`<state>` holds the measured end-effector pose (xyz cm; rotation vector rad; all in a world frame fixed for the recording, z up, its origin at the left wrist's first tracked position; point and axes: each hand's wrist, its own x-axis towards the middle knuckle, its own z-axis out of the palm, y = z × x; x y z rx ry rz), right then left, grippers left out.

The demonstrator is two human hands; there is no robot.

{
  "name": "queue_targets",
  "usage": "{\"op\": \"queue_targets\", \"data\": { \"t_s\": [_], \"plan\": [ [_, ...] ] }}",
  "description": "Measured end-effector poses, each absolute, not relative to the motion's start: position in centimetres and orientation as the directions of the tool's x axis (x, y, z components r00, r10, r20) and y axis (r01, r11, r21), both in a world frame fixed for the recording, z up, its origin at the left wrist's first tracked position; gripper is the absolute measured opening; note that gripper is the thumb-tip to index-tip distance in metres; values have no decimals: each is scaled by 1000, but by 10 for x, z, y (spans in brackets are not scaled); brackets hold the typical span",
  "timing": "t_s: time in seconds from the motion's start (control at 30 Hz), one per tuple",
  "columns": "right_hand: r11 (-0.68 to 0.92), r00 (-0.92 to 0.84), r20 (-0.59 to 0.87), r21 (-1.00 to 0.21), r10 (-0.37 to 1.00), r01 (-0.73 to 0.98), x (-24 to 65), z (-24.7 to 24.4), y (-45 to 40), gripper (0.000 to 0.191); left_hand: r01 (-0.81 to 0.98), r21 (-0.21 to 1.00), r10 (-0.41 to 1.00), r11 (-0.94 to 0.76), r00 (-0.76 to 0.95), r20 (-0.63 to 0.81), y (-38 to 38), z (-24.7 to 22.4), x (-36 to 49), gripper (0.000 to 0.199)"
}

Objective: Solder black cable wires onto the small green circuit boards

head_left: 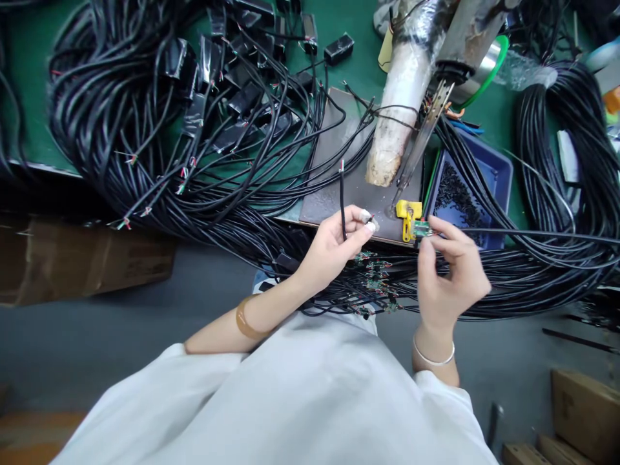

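Green and small, a circuit board [422, 228] lies at the fingertips of the right hand [450, 268], which pinches it near its right end between thumb and fingers. Its long axis runs left to right, roughly in line with the black lead [494, 231] trailing off to the right; its left end meets the yellow clip [409, 210] at the near edge of the brown mat [356, 194], though whether the clip grips it I cannot tell. The left hand [334, 242], well apart to the left, is closed round a black cable [341, 194] whose stripped end points to the far side, across the board's axis; its thumb and fingertips meet on a small dark, red-tipped piece, too small to make out. The soldering iron [420, 145] slants down from the far right, its tip just beyond the clip. No brand, label or writing can be read anywhere.
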<state>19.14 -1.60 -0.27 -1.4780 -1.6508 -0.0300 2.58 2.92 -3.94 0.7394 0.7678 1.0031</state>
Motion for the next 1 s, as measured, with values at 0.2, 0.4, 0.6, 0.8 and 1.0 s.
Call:
{"op": "queue_targets", "data": {
  "t_s": [0.2, 0.4, 0.6, 0.8, 1.0],
  "plan": [
    [234, 219, 442, -761, 870, 605, 194, 1, -9, 7, -300, 918, 923, 259, 356, -144, 31, -30, 26, 19],
    [228, 150, 356, -815, 922, 533, 191, -6, -1, 10, -245, 945, 942, 216, 308, -135, 39, -23, 28, 18],
    [254, 110, 351, -829, 930, 499, 189, -8, 4, 11, -182, 970, 946, 164, 309, -102, 48, -19, 29, 14],
    [292, 75, 381, -807, 921, 513, 186, -10, 7, 10, -90, 995, 968, 49, 251, -26, 52, -18, 31, 19],
    [344, 35, 455, -719, 890, 604, 184, -7, 13, 13, -99, 995, 976, 22, 219, 1, 58, -18, 35, 18]
  ]
}}
